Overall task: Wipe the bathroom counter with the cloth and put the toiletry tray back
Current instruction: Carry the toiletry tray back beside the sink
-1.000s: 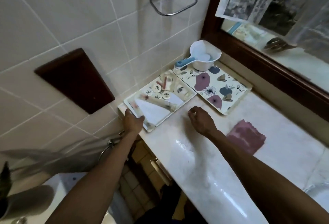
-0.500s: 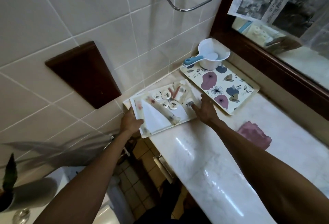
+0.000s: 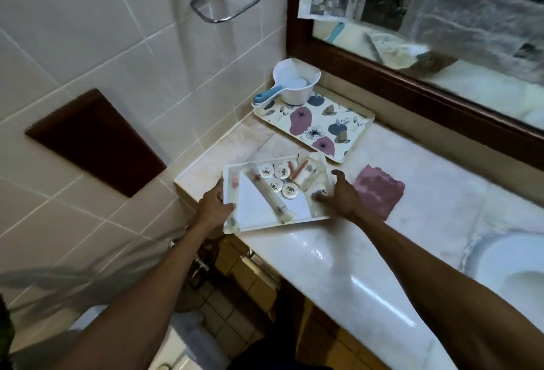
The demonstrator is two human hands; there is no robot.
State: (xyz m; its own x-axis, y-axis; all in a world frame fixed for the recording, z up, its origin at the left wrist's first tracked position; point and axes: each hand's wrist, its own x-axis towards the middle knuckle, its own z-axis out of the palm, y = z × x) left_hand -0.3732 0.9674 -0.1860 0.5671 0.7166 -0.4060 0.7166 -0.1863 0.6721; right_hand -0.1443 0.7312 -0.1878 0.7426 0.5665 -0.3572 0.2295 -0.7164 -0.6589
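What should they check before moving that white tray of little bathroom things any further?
1. Left hand gripping the white rectangular toiletry tray at its left edge: ok.
2. Right hand gripping the right edge: cannot tell; fingers look spread over it.
3. Small round containers and tubes staying inside the tray: ok.
4. Purple cloth clear of the tray: ok, it lies flat to the right.
5. Flowered tray with white scoop out of the way: ok, behind.
6. Marble counter wiped: cannot tell.
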